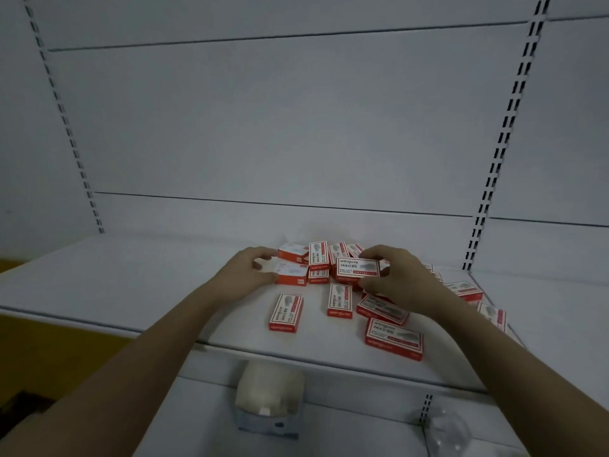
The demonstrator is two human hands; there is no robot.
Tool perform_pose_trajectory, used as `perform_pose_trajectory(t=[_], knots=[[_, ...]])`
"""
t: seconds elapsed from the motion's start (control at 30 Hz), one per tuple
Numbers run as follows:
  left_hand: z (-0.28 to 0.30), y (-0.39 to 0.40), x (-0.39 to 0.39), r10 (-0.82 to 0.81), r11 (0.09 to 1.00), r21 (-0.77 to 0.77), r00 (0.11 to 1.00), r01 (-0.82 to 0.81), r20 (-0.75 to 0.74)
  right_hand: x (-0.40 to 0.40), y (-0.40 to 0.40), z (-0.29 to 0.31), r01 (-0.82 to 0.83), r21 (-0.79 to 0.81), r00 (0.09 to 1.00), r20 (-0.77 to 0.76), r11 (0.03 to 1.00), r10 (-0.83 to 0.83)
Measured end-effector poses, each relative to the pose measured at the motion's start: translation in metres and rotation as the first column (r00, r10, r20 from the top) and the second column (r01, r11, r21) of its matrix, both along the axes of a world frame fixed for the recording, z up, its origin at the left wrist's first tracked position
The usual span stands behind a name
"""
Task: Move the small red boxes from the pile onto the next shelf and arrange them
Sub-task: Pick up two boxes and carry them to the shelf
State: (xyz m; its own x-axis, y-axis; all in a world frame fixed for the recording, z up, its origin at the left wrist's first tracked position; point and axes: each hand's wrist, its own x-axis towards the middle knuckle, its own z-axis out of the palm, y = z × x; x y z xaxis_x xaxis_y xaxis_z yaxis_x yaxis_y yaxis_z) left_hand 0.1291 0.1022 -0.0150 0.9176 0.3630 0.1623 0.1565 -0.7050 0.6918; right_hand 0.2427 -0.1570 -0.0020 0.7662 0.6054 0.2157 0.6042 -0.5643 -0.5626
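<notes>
Currently, one small red-and-white cardboard box [358,268] is pinched by the right hand [395,278] above the pile of small red boxes [333,278], heaped toward the white metal shelf [131,285]'s back edge. Another such box [291,273], at the pile's left side, is gripped by the curled left hand [250,270].

We saw boxes [339,300] of printed card, red and white, with a slight sheen on their faces. The one in the right hand [395,280] showed a smooth white label panel with dark print; the left hand [245,270] gripped another box [291,275] of the same card. The shelf [131,291] looked like painted metal, smooth and matt, pale grey-white. The back panel [296,127] had the same flat, dull finish, and the uprights [504,143] were slotted metal. Below, a roll [268,387] looked like matt beige tape or paper, too blurred for us to tell which. A clear glossy item [449,427] looked like plastic.
</notes>
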Motion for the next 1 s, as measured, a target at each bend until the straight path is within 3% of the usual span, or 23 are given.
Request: perform_pose_trajectory(t=[0.2,0.3,0.47,0.67,1.0], knots=[[0.006,0.001,0.017,-0.212,0.977,-0.040,0.974,0.209,-0.078,0.005,0.008,0.004,-0.006,-0.005,1.000,-0.026,1.000,0.006],[-0.005,0.008,0.022,-0.158,0.987,-0.040,0.985,0.156,-0.063,0.007,0.013,-0.001,0.001,0.082,0.998,-0.060,0.997,0.004],[-0.016,0.012,0.014,-0.052,0.982,-0.176,0.992,0.073,0.117,0.002,0.015,-0.010,0.055,0.260,0.992,-0.125,0.964,-0.023],[-0.013,0.008,0.009,-0.027,0.957,-0.278,0.978,0.086,0.208,0.002,0.009,-0.017,0.055,0.295,0.986,-0.165,0.954,-0.006],[-0.014,0.009,0.010,-0.089,0.924,-0.344,0.970,0.165,0.226,0.000,0.013,-0.019,0.068,0.303,0.981,-0.194,0.951,-0.009]])
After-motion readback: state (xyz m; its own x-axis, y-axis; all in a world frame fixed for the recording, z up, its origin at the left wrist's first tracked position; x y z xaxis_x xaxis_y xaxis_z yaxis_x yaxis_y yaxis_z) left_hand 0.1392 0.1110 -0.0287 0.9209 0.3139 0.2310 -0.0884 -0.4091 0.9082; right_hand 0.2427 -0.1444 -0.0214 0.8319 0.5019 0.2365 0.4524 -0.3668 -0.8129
